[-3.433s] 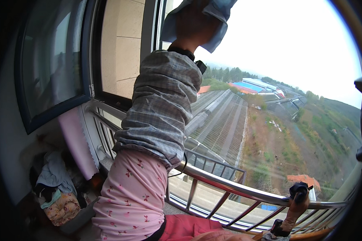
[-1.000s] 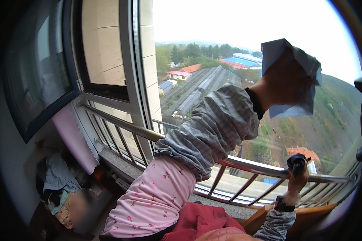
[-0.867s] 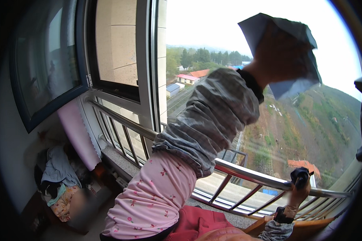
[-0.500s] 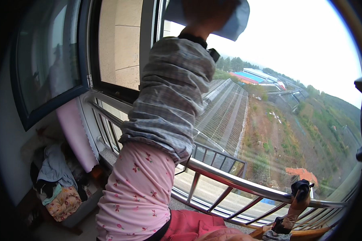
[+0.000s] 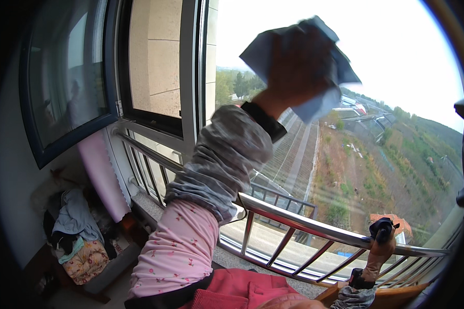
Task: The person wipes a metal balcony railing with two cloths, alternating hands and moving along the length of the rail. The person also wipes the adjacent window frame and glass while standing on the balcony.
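Bright window (image 5: 386, 77); blurred left hand (image 5: 301, 67) partly hides grey-blue cloth (image 5: 323, 103).

Sky (image 5: 397, 51) glares white; lower left is dim; cloth (image 5: 317, 105) blurred; corners black.

Above the metal railing (image 5: 304, 221), a grey-blue cloth (image 5: 261, 52) is held by the left hand (image 5: 299, 69); at this railing, the right hand (image 5: 382, 249) is placed.

Single view, left head-worn fisheye: near hands (image 5: 301, 67), tilted down, facing outward over railing (image 5: 309, 224) through window (image 5: 355, 177).
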`<state>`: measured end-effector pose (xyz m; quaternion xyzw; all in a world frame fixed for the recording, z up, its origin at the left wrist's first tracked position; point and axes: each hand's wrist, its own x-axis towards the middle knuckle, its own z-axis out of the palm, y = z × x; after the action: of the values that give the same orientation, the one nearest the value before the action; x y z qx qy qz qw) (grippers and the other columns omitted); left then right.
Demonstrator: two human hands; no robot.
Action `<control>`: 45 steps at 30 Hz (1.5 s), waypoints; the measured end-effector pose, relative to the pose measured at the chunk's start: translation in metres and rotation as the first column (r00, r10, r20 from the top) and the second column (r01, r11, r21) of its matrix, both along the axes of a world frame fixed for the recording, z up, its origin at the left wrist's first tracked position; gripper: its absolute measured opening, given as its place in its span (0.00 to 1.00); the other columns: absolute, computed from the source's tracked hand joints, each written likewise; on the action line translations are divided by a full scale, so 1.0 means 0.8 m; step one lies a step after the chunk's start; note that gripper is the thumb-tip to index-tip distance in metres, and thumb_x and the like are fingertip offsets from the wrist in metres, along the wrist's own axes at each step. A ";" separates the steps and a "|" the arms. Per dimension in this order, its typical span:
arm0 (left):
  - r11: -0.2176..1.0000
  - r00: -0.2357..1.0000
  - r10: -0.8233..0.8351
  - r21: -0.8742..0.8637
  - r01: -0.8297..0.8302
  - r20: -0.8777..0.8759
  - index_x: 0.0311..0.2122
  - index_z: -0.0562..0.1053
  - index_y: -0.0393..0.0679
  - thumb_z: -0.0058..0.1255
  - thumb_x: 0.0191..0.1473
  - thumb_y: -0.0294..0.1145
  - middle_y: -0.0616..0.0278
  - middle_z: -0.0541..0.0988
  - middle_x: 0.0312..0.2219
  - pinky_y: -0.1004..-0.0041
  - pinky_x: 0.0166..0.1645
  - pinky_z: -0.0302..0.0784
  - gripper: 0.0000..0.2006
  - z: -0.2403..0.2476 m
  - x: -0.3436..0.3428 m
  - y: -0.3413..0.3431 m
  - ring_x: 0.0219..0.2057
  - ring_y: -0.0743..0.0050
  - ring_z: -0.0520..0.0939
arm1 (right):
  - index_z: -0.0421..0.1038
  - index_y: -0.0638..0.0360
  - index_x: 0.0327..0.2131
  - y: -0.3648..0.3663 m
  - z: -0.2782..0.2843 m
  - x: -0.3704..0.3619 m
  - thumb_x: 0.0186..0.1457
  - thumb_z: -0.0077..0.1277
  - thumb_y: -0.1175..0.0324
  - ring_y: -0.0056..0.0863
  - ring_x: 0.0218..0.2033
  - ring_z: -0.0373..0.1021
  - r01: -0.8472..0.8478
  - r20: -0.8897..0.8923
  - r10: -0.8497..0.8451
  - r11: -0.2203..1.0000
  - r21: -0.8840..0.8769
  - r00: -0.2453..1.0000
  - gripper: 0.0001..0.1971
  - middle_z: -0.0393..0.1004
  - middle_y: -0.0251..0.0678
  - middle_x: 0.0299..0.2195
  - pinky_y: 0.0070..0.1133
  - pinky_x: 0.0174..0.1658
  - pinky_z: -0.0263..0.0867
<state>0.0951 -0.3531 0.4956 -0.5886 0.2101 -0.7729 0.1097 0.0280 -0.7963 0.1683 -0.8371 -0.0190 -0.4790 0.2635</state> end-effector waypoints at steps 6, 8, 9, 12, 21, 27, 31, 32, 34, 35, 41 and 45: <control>0.989 0.998 -0.061 0.135 0.064 -0.028 0.58 0.73 0.61 0.58 0.47 0.62 0.63 0.77 0.42 0.44 0.58 0.60 0.33 0.033 -0.004 -0.016 0.48 0.56 0.76 | 0.69 0.54 0.47 0.003 0.009 -0.010 0.44 0.56 0.74 0.55 0.44 0.70 0.035 0.018 -0.034 0.996 -0.078 0.999 0.22 0.75 0.46 0.39 0.41 0.50 0.63; 0.992 0.996 0.033 0.120 -0.044 0.089 0.55 0.75 0.56 0.55 0.49 0.63 0.58 0.79 0.47 0.45 0.57 0.63 0.31 0.071 -0.012 0.004 0.46 0.55 0.79 | 0.70 0.54 0.47 0.003 0.008 -0.009 0.44 0.56 0.74 0.55 0.44 0.71 -0.015 0.015 0.016 0.999 -0.034 1.000 0.22 0.75 0.46 0.39 0.40 0.50 0.63; 0.982 0.987 0.110 0.138 -0.126 0.119 0.55 0.75 0.53 0.51 0.54 0.64 0.54 0.79 0.48 0.44 0.57 0.64 0.31 0.084 -0.019 0.018 0.46 0.52 0.81 | 0.70 0.54 0.47 0.003 0.008 -0.008 0.44 0.56 0.74 0.55 0.44 0.71 0.031 0.017 -0.030 0.998 -0.055 0.999 0.22 0.75 0.47 0.39 0.40 0.50 0.63; 0.998 0.998 0.008 -0.060 -0.012 -0.062 0.40 0.72 0.46 0.51 0.56 0.45 0.55 0.80 0.30 0.57 0.36 0.78 0.14 0.119 -0.035 0.047 0.31 0.54 0.83 | 0.70 0.54 0.46 0.003 0.007 -0.007 0.43 0.57 0.73 0.55 0.44 0.71 -0.019 0.028 0.020 0.999 -0.039 0.999 0.23 0.75 0.47 0.38 0.40 0.50 0.63; 0.960 0.964 0.175 -0.253 -0.122 0.200 0.54 0.72 0.38 0.49 0.57 0.48 0.47 0.80 0.43 0.54 0.49 0.76 0.26 0.153 -0.046 0.109 0.46 0.48 0.80 | 0.71 0.55 0.46 0.000 -0.002 0.001 0.55 0.54 0.60 0.54 0.43 0.72 0.026 0.100 -0.024 0.999 -0.018 0.995 0.17 0.76 0.46 0.39 0.41 0.49 0.63; 0.953 0.986 0.012 -0.302 0.040 0.168 0.55 0.73 0.40 0.52 0.57 0.47 0.45 0.80 0.43 0.54 0.50 0.76 0.26 0.168 -0.026 0.138 0.45 0.42 0.81 | 0.72 0.55 0.44 0.006 -0.001 0.002 0.61 0.50 0.55 0.52 0.41 0.72 0.010 0.170 -0.009 1.000 -0.002 0.985 0.15 0.77 0.44 0.38 0.39 0.47 0.63; 0.843 0.972 0.229 -0.488 -0.228 -0.058 0.68 0.60 0.51 0.45 0.59 0.62 0.41 0.68 0.61 0.58 0.62 0.66 0.37 0.173 0.004 0.177 0.60 0.50 0.72 | 0.72 0.53 0.43 0.016 0.010 -0.007 0.59 0.52 0.58 0.50 0.40 0.73 0.066 0.142 -0.059 0.997 -0.042 0.988 0.13 0.77 0.41 0.36 0.39 0.46 0.65; 0.886 0.987 0.159 -0.437 -0.158 -0.033 0.62 0.67 0.50 0.45 0.59 0.64 0.45 0.72 0.57 0.53 0.60 0.67 0.35 0.178 0.009 0.188 0.56 0.48 0.74 | 0.72 0.53 0.42 0.017 0.013 -0.010 0.57 0.53 0.60 0.49 0.39 0.73 0.058 0.151 -0.049 0.997 -0.057 0.987 0.12 0.78 0.40 0.35 0.38 0.46 0.65; 0.935 0.997 0.070 -0.348 -0.071 -0.014 0.57 0.73 0.47 0.43 0.60 0.66 0.47 0.75 0.54 0.50 0.59 0.69 0.34 0.178 0.016 0.208 0.54 0.44 0.75 | 0.73 0.51 0.42 0.021 0.021 -0.015 0.53 0.57 0.64 0.47 0.39 0.74 0.063 0.179 -0.047 0.994 -0.087 0.983 0.12 0.78 0.39 0.34 0.37 0.45 0.66; 0.941 0.998 0.058 -0.334 -0.053 0.003 0.58 0.72 0.46 0.42 0.61 0.65 0.46 0.74 0.54 0.51 0.60 0.69 0.34 0.172 0.018 0.216 0.55 0.43 0.74 | 0.73 0.51 0.41 0.022 0.024 -0.016 0.51 0.58 0.67 0.46 0.39 0.75 0.061 0.188 -0.044 0.995 -0.085 0.981 0.13 0.78 0.38 0.34 0.37 0.45 0.66; 0.965 0.999 -0.030 -0.260 0.032 0.012 0.61 0.70 0.41 0.48 0.62 0.55 0.45 0.73 0.57 0.53 0.65 0.64 0.31 0.089 0.014 0.203 0.59 0.43 0.72 | 0.73 0.49 0.42 0.029 0.035 -0.025 0.40 0.62 0.73 0.43 0.38 0.75 0.061 0.190 -0.043 0.994 -0.088 0.981 0.21 0.78 0.35 0.32 0.35 0.44 0.68; 0.976 0.972 0.203 -0.104 -0.191 0.118 0.66 0.63 0.46 0.48 0.62 0.53 0.45 0.69 0.61 0.47 0.67 0.58 0.33 0.011 0.017 0.130 0.62 0.41 0.69 | 0.73 0.50 0.41 0.033 0.041 -0.027 0.44 0.61 0.72 0.42 0.35 0.75 0.035 0.224 -0.012 0.995 -0.098 0.975 0.17 0.77 0.35 0.31 0.34 0.43 0.68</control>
<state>0.1084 -0.2491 0.5047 -0.5601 0.1075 -0.8032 0.1720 0.0061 -0.7703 0.2007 -0.7906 -0.0628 -0.5713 0.2111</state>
